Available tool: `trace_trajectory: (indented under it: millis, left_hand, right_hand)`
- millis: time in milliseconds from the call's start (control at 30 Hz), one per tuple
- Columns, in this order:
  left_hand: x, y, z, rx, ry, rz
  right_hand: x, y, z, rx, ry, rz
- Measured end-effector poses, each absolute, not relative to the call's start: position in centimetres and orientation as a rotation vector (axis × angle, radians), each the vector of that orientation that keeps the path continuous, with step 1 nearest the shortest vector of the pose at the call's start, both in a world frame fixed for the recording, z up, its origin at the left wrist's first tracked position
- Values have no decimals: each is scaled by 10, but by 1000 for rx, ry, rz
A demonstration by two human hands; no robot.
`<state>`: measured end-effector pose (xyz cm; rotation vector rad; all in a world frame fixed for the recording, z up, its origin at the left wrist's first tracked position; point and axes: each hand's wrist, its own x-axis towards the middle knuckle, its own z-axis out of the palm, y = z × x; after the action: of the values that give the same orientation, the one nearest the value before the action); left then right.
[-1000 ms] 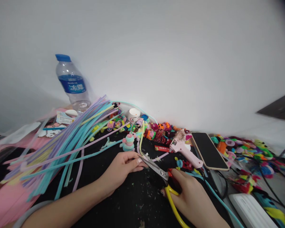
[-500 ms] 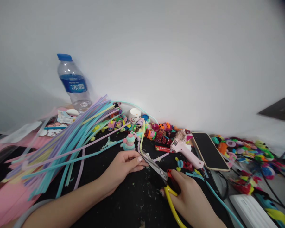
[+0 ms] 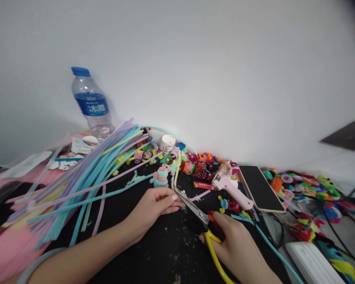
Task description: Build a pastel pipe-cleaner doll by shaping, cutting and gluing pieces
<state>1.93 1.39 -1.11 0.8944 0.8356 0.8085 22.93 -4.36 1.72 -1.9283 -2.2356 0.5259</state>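
Observation:
My right hand (image 3: pixel 239 248) grips yellow-handled scissors (image 3: pixel 195 211) low on the black table; the blades point up and left, nearly closed. Their tips meet a pale yellow pipe cleaner (image 3: pixel 176 173) that runs up toward the wall. My left hand (image 3: pixel 152 209) lies on the table just left of the blades, fingers pressed together at the pipe cleaner's near end. A small pastel pipe-cleaner figure (image 3: pixel 161 176) stands just beyond my left hand.
A fan of pastel pipe cleaners (image 3: pixel 85 177) covers the left. A water bottle (image 3: pixel 91 104) stands at the wall. A pink glue gun (image 3: pixel 230 187), a phone (image 3: pixel 258 187), small colourful craft pieces (image 3: pixel 201 163) and cables (image 3: pixel 328 221) fill the right.
The view has shifted slightly. The scissor blades have closed a little on the yellow pipe cleaner; both hands stay where they were.

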Motion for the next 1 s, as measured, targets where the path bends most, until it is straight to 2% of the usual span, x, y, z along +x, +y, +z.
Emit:
trace_trajectory:
  millis: [233,700,1000]
  left_hand:
    - [19,13,-9,873,853,807]
    - [19,11,-5,848,761,806]
    - [22,10,-1,938,821,765]
  right_hand:
    - [231,-43,14,-1917,-2259,471]
    - [229,-47,10,-1786,-2219,567]
    - [236,-43,3,-1723,-1735,701]
